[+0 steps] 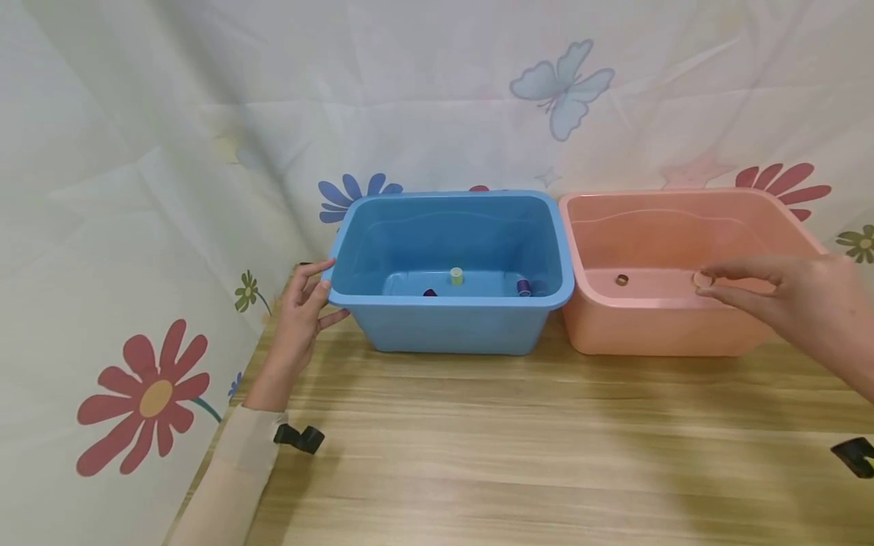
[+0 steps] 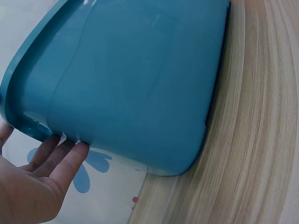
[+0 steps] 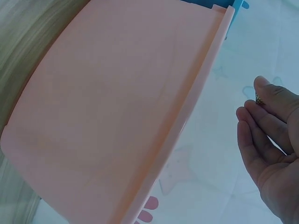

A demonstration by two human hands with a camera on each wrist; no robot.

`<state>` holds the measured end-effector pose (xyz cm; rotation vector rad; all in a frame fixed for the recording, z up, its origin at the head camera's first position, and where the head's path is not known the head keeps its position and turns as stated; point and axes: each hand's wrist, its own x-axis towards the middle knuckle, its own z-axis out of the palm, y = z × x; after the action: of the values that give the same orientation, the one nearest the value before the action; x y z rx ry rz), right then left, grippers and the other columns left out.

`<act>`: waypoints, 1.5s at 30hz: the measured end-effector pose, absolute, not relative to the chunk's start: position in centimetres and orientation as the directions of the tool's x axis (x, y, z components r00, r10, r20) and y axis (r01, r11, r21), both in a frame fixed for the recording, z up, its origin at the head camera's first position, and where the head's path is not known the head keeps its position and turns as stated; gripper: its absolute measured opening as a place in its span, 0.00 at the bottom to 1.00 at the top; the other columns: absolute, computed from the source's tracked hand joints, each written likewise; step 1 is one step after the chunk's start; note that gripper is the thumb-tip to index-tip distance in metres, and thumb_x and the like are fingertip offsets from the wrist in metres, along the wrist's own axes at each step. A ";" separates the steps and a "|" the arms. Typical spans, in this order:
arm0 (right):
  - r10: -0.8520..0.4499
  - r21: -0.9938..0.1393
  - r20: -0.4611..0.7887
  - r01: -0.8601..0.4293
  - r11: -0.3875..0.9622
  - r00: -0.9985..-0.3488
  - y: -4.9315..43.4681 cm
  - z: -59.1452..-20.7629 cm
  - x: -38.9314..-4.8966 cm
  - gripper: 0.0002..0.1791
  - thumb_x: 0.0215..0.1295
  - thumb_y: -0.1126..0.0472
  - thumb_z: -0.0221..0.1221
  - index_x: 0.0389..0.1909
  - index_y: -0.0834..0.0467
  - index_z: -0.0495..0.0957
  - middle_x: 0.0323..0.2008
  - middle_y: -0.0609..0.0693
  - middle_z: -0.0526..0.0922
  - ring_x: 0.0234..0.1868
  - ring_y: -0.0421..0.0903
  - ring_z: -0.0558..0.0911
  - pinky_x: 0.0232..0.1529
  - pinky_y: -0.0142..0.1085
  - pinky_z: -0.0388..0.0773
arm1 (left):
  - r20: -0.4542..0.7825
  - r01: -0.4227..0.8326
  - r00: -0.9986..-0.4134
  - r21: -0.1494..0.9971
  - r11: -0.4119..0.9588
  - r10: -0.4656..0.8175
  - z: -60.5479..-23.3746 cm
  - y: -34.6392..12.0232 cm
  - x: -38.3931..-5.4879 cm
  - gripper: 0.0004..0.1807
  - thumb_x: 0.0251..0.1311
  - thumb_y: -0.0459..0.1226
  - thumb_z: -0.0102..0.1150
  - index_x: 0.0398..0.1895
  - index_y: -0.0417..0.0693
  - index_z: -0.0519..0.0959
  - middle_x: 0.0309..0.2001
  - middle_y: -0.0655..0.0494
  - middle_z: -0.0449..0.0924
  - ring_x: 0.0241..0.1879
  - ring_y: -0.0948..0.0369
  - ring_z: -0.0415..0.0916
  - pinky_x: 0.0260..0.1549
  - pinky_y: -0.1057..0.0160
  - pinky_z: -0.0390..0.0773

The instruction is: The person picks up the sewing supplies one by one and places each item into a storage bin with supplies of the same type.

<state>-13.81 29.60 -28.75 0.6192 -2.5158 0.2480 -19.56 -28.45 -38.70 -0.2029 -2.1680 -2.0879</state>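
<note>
My left hand [image 1: 298, 311] grips the left rim of the blue tub [image 1: 454, 324]. In the left wrist view, several fingers [image 2: 70, 163] touch the tub's outer wall below its rim. Over the front of the pink tub [image 1: 655, 330], my right hand [image 1: 812, 292] pinches a small gold-coloured thimble-like piece [image 3: 259, 99] between thumb and fingertips. Its surface looks dotted in the right wrist view, and the fingers hide most of it. A small brown ring-shaped piece [image 1: 622, 280] lies on the pink tub's floor.
Inside the blue tub are a purple thread spool [image 1: 523, 287], a pale green spool-like piece [image 1: 457, 276] and a dark red piece [image 1: 429, 293], partly hidden by the front rim. Both tubs stand side by side on a wooden table [image 1: 519, 447], before a flower-patterned curtain [image 1: 437, 91].
</note>
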 end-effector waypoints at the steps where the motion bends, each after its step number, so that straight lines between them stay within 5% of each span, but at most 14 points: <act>1: -0.378 -0.046 0.539 -0.474 0.879 -0.753 29.6 -28.7 -13.8 0.20 0.64 0.46 0.67 0.38 0.62 0.89 0.29 0.61 0.88 0.09 0.39 0.67 0.12 0.29 0.56 | 0.182 0.182 -0.983 0.983 0.036 0.009 -38.7 -28.4 -19.6 0.25 0.75 0.47 0.55 0.72 0.54 0.69 0.65 0.48 0.67 0.57 0.51 0.75 0.47 0.51 0.85; 7: -0.372 -0.047 0.534 -0.466 0.884 -0.759 29.3 -28.3 -14.1 0.14 0.46 0.67 0.77 0.37 0.62 0.89 0.29 0.60 0.88 0.14 0.50 0.77 0.14 0.27 0.59 | 0.184 0.185 -0.983 0.982 0.038 0.013 -38.7 -28.5 -19.5 0.25 0.75 0.47 0.55 0.72 0.54 0.69 0.63 0.48 0.68 0.57 0.49 0.75 0.46 0.52 0.86; 12: -0.333 -0.086 0.552 -0.449 0.889 -0.764 29.3 -28.3 -14.4 0.14 0.59 0.53 0.73 0.37 0.60 0.90 0.30 0.59 0.88 0.08 0.34 0.64 0.12 0.28 0.51 | 0.184 0.185 -0.983 0.982 0.041 0.015 -38.7 -28.5 -19.5 0.26 0.75 0.47 0.55 0.72 0.54 0.69 0.65 0.47 0.67 0.58 0.49 0.75 0.47 0.51 0.85; 15: -0.306 -0.131 0.556 -0.445 0.886 -0.773 29.3 -28.3 -14.7 0.11 0.59 0.55 0.73 0.39 0.58 0.90 0.32 0.58 0.89 0.10 0.24 0.60 0.11 0.28 0.51 | 0.183 0.183 -0.983 0.982 0.041 0.013 -38.7 -28.5 -19.6 0.26 0.75 0.47 0.55 0.72 0.54 0.69 0.67 0.45 0.66 0.59 0.48 0.74 0.48 0.51 0.85; 18: -0.249 -0.219 0.522 -0.410 0.885 -0.816 29.2 -28.3 -14.7 0.16 0.49 0.69 0.76 0.41 0.57 0.90 0.36 0.58 0.89 0.20 0.10 0.63 0.12 0.27 0.57 | 0.182 0.182 -0.983 0.982 0.040 0.014 -38.8 -28.5 -19.6 0.26 0.75 0.47 0.54 0.72 0.54 0.69 0.68 0.45 0.65 0.60 0.47 0.74 0.48 0.51 0.85; 20: -0.218 -0.269 0.499 -0.389 0.881 -0.839 29.3 -28.3 -14.7 0.16 0.52 0.69 0.75 0.43 0.55 0.90 0.37 0.57 0.89 0.29 0.03 0.62 0.14 0.25 0.62 | 0.182 0.182 -0.983 0.982 0.041 0.015 -38.8 -28.5 -19.6 0.25 0.76 0.47 0.54 0.72 0.54 0.68 0.68 0.45 0.65 0.60 0.47 0.74 0.47 0.52 0.85; 27: -0.180 -0.352 0.444 -0.356 0.866 -0.878 29.6 -28.5 -15.1 0.16 0.58 0.67 0.73 0.47 0.56 0.88 0.40 0.59 0.88 0.37 0.00 0.58 0.25 0.13 0.65 | 0.183 0.183 -0.983 0.982 0.040 0.013 -38.8 -28.5 -19.6 0.25 0.76 0.47 0.54 0.72 0.53 0.68 0.65 0.47 0.68 0.59 0.47 0.74 0.46 0.53 0.85; 30: -0.166 -0.368 0.449 -0.351 0.861 -0.878 29.7 -28.5 -15.2 0.16 0.58 0.67 0.73 0.48 0.56 0.88 0.42 0.40 0.87 0.38 0.01 0.60 0.27 0.11 0.65 | 0.185 0.186 -0.983 0.982 0.038 0.014 -38.8 -28.5 -19.6 0.25 0.76 0.47 0.54 0.72 0.53 0.68 0.65 0.47 0.68 0.58 0.49 0.75 0.46 0.53 0.86; 34: -0.154 -0.395 0.458 -0.356 0.847 -0.876 29.8 -28.6 -15.2 0.17 0.57 0.67 0.74 0.49 0.56 0.88 0.41 0.13 0.71 0.39 0.04 0.65 0.31 0.10 0.65 | 0.186 0.187 -0.982 0.982 0.036 0.012 -38.8 -28.5 -19.6 0.25 0.76 0.47 0.54 0.72 0.53 0.69 0.65 0.48 0.67 0.58 0.50 0.75 0.46 0.53 0.86; 45: -0.168 -0.428 0.470 -0.390 0.815 -0.867 29.6 -28.7 -15.5 0.16 0.58 0.70 0.72 0.48 0.59 0.87 0.41 0.15 0.71 0.40 0.08 0.69 0.40 0.07 0.63 | 0.187 0.187 -0.982 0.982 0.038 0.012 -38.6 -28.4 -19.5 0.25 0.76 0.46 0.54 0.72 0.53 0.69 0.66 0.47 0.67 0.58 0.48 0.75 0.46 0.53 0.86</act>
<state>-15.50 29.63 -28.69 0.4172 -2.5832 0.7349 -19.50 -28.41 -38.64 -0.2096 -2.1675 -2.0849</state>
